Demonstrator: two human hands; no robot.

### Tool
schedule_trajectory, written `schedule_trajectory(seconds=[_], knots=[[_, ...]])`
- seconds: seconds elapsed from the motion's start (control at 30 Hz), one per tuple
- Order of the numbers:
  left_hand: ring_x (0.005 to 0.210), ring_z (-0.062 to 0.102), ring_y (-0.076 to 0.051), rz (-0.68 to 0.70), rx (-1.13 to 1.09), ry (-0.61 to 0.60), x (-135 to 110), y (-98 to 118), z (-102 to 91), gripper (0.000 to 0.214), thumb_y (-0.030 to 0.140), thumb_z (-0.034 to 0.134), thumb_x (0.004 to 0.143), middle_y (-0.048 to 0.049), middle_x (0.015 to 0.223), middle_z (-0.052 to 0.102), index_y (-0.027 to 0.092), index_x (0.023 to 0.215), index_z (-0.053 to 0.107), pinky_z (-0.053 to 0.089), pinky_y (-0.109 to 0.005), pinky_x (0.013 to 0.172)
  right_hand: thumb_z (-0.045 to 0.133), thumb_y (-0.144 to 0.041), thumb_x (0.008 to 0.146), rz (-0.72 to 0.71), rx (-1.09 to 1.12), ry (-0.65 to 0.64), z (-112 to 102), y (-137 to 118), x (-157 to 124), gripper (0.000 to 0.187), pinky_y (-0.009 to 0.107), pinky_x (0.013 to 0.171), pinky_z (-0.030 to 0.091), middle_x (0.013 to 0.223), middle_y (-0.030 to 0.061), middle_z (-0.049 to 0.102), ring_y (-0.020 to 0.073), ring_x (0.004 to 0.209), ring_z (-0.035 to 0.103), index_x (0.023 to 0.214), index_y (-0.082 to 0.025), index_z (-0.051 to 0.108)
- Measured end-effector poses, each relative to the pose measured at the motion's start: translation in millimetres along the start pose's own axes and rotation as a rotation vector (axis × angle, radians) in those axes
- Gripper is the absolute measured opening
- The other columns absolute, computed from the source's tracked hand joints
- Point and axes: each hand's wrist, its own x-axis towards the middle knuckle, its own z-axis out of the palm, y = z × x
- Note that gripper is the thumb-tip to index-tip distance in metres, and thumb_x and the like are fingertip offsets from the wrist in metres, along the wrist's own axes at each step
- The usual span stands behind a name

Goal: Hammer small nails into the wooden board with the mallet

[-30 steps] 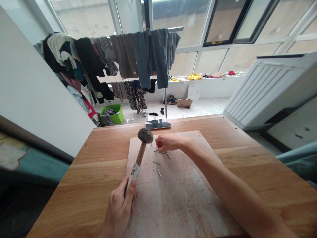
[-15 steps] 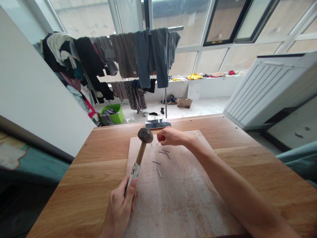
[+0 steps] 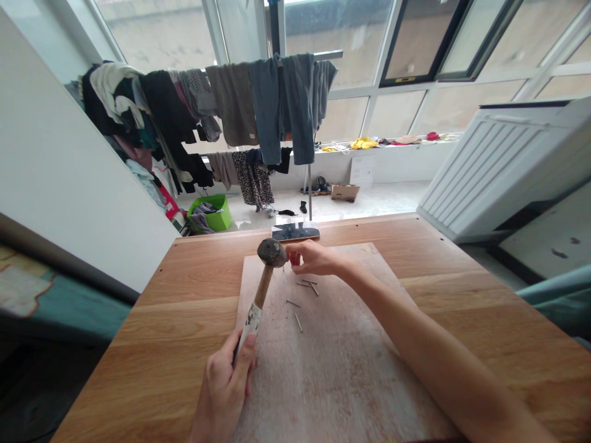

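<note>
My left hand [image 3: 227, 386] is closed round the wooden handle of a hammer [image 3: 264, 278], whose dark head hovers above the far left part of a pale board [image 3: 332, 363]. My right hand [image 3: 310, 256] pinches a thin nail [image 3: 283, 269] upright on the board, just right of the hammer head. Several loose nails [image 3: 305, 292] lie on the board a little nearer to me.
The board rests on a wooden table [image 3: 462, 289]. A phone [image 3: 295, 231] lies at the table's far edge. Beyond it stand a rack of hanging clothes [image 3: 258, 104], a green basket [image 3: 210, 212] on the floor and a white slatted panel [image 3: 503, 166] at the right.
My right hand picked a nail from the loose ones, lifted, and moved left to stand it beside the hammer head. The hammer and left hand have barely moved.
</note>
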Motion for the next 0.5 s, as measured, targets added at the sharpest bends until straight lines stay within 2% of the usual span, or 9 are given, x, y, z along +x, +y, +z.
schedule_trajectory(seconds=[0.2,0.37,0.5], knots=[[0.037,0.047,-0.014,-0.018,0.051,0.019,0.7,4.0,2.0,0.059,0.078,0.043,0.09,0.0052,0.043,0.046,0.023,0.07,0.054,0.037,-0.023,0.041,0.062,-0.004,0.068,0.028,0.071,0.018,7.4,10.7,0.1,0.027,0.023,0.062,0.047,0.076,-0.0032,0.061,0.0122,0.067,0.058,0.09,-0.018,0.06],[0.038,0.049,-0.015,0.021,0.095,0.001,3.2,12.6,6.3,0.054,0.072,0.044,0.093,0.0041,0.044,0.048,0.023,0.071,0.055,0.038,-0.024,0.044,0.064,-0.007,0.068,0.012,0.077,0.023,9.0,18.0,1.6,0.024,0.025,0.064,0.047,0.075,-0.0037,0.061,0.0137,0.069,0.057,0.088,-0.019,0.058],[0.038,0.048,-0.017,0.058,0.118,-0.007,4.9,15.5,10.4,0.051,0.068,0.047,0.093,0.0037,0.042,0.047,0.023,0.072,0.06,0.036,-0.024,0.043,0.068,-0.005,0.062,-0.042,0.043,0.053,7.0,20.9,1.9,0.036,0.027,0.072,0.047,0.084,-0.0027,0.063,0.0165,0.079,0.059,0.095,-0.018,0.062]])
